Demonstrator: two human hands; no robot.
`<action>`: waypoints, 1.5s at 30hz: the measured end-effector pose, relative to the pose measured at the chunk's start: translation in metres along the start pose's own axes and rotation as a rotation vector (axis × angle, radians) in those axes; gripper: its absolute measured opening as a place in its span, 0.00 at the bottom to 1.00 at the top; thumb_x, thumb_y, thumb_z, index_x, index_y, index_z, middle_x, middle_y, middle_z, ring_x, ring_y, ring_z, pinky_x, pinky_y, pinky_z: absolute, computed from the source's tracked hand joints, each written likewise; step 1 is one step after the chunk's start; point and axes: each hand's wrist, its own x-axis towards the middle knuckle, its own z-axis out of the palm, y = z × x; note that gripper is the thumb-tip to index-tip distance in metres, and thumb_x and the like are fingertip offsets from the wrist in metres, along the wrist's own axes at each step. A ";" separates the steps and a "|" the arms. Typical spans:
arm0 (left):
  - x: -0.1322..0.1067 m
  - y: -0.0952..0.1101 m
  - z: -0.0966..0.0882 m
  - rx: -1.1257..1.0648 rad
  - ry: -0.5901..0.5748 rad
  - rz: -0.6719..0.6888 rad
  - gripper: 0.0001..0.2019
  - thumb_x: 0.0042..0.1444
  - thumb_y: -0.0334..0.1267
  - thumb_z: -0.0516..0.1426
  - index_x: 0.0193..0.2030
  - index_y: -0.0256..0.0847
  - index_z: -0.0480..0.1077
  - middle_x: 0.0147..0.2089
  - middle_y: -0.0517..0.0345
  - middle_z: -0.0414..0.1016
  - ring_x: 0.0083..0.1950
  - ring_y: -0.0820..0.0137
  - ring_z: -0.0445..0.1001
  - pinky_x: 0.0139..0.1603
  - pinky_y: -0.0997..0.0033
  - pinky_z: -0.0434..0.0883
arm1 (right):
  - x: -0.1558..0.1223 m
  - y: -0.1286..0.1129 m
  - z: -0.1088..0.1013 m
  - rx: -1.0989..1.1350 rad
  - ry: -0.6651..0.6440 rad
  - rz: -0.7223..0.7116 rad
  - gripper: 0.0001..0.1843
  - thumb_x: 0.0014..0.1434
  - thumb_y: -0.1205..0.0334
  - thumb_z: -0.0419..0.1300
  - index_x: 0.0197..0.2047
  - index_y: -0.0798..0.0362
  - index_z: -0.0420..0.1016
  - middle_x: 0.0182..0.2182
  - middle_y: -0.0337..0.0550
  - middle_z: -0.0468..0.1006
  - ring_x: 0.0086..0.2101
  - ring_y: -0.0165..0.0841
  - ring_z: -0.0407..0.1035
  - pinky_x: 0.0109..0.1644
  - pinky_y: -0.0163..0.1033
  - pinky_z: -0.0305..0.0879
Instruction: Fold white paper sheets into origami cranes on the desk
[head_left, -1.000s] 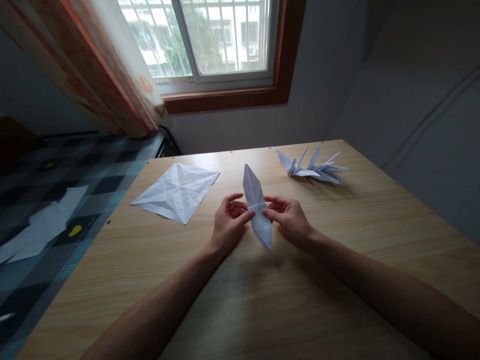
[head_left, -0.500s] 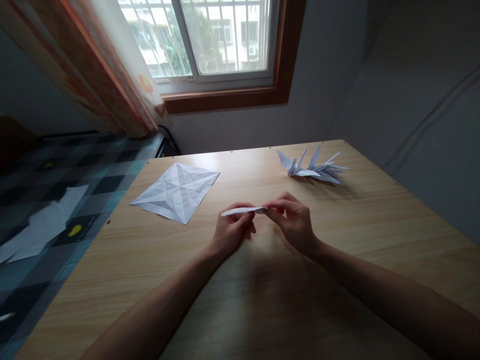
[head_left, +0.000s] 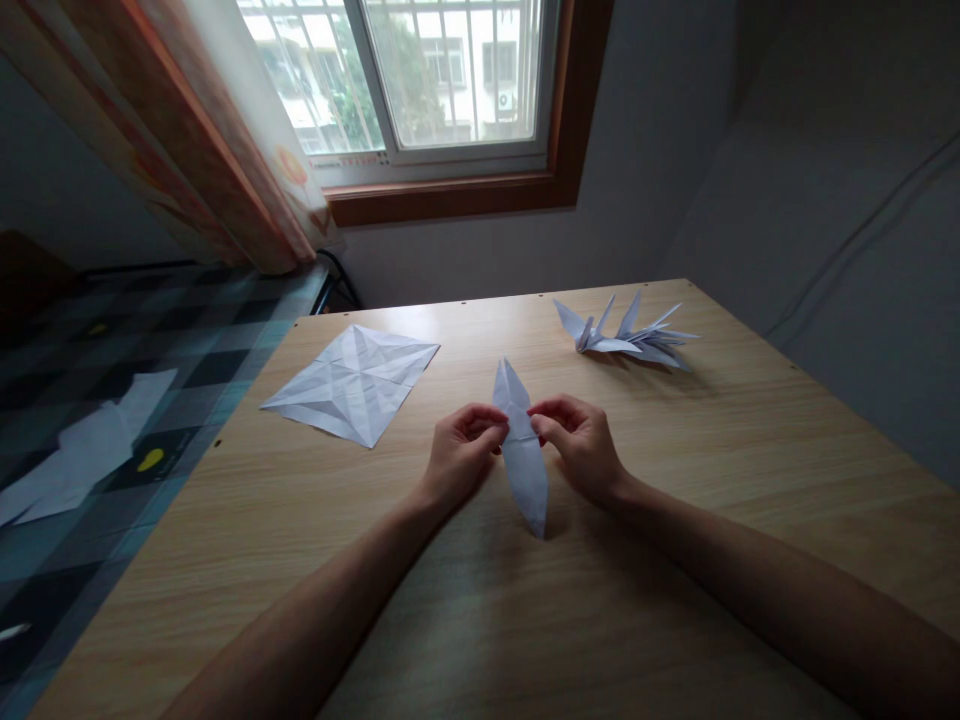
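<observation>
At the far left, loose white sheets (head_left: 94, 445) overlap on a dark checked cloth (head_left: 41, 345). Next, on the pale wood-grained table (head_left: 420, 630), lies a creased sheet (head_left: 352, 385), white and four-cornered, its fold lines crossing in a star-like pattern.

To its right, the person's left hand (head_left: 465, 445) pinches the near left edge of the folded paper (head_left: 525, 462) between thumb and curled fingers; the forearm slants up from the bottom edge. The folded paper lies between the two hands, gripped just above its middle: a slim white form, pointed at both ends, its upper tip split, a crease running across it. Whether its lower tip touches the wood cannot be told.

The right hand (head_left: 581, 445) mirrors the other, thumb and fingertips closed narrowly on the right edge, knuckles outward, the forearm reaching in from the lower right. Beyond it, near the table's far right corner, stands a cluster of folded paper cranes (head_left: 630, 340) with sharp, thin, upturned points.
</observation>
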 end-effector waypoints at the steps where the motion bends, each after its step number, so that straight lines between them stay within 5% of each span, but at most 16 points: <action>1: 0.000 -0.001 0.000 0.002 -0.005 -0.007 0.09 0.42 0.35 0.66 0.31 0.36 0.74 0.26 0.61 0.75 0.28 0.75 0.70 0.29 0.77 0.66 | 0.001 0.001 0.001 0.048 0.011 0.046 0.07 0.50 0.61 0.66 0.34 0.53 0.76 0.27 0.39 0.78 0.26 0.32 0.73 0.28 0.37 0.70; 10: 0.000 -0.001 -0.004 0.097 -0.040 -0.015 0.14 0.44 0.35 0.65 0.40 0.36 0.77 0.20 0.66 0.67 0.21 0.80 0.61 0.23 0.79 0.56 | 0.008 0.005 0.001 0.148 -0.029 0.153 0.17 0.44 0.60 0.69 0.36 0.52 0.69 0.23 0.34 0.74 0.24 0.30 0.71 0.27 0.37 0.68; 19: 0.002 -0.007 -0.005 0.118 -0.004 0.007 0.17 0.44 0.36 0.65 0.43 0.35 0.78 0.21 0.65 0.67 0.21 0.80 0.59 0.23 0.78 0.56 | 0.002 0.008 0.003 0.155 -0.100 0.200 0.19 0.47 0.62 0.68 0.38 0.49 0.62 0.23 0.29 0.71 0.23 0.27 0.68 0.26 0.33 0.64; 23: 0.001 -0.002 -0.003 0.081 -0.026 0.014 0.14 0.45 0.34 0.62 0.41 0.36 0.78 0.26 0.60 0.73 0.26 0.76 0.66 0.27 0.77 0.63 | 0.004 0.011 0.002 0.162 -0.058 0.157 0.20 0.46 0.61 0.69 0.33 0.49 0.59 0.22 0.27 0.69 0.22 0.26 0.66 0.25 0.32 0.62; 32: 0.001 -0.005 -0.008 0.146 -0.197 0.104 0.14 0.42 0.27 0.61 0.39 0.38 0.76 0.38 0.56 0.75 0.31 0.75 0.69 0.29 0.78 0.66 | 0.011 0.012 -0.006 0.168 0.010 0.159 0.10 0.44 0.61 0.69 0.30 0.53 0.76 0.26 0.37 0.77 0.28 0.30 0.70 0.31 0.36 0.68; 35: 0.002 -0.008 -0.008 0.164 -0.177 0.099 0.12 0.46 0.31 0.64 0.40 0.38 0.75 0.38 0.56 0.74 0.29 0.77 0.69 0.27 0.78 0.65 | 0.010 0.013 -0.007 0.207 -0.017 0.172 0.06 0.45 0.66 0.64 0.30 0.53 0.79 0.27 0.38 0.79 0.29 0.32 0.72 0.35 0.37 0.71; 39: 0.002 -0.008 -0.007 0.166 -0.134 0.073 0.15 0.45 0.37 0.67 0.41 0.37 0.75 0.39 0.55 0.75 0.28 0.77 0.70 0.25 0.78 0.65 | 0.009 0.016 -0.010 0.221 -0.063 0.176 0.13 0.44 0.70 0.57 0.31 0.52 0.82 0.29 0.40 0.82 0.31 0.33 0.75 0.39 0.39 0.72; 45: 0.003 -0.007 -0.008 0.122 -0.056 0.074 0.14 0.44 0.40 0.68 0.38 0.36 0.77 0.37 0.53 0.79 0.29 0.73 0.74 0.29 0.74 0.70 | 0.008 0.013 -0.010 0.242 -0.205 0.155 0.15 0.43 0.67 0.68 0.38 0.51 0.80 0.36 0.42 0.83 0.36 0.36 0.77 0.41 0.42 0.74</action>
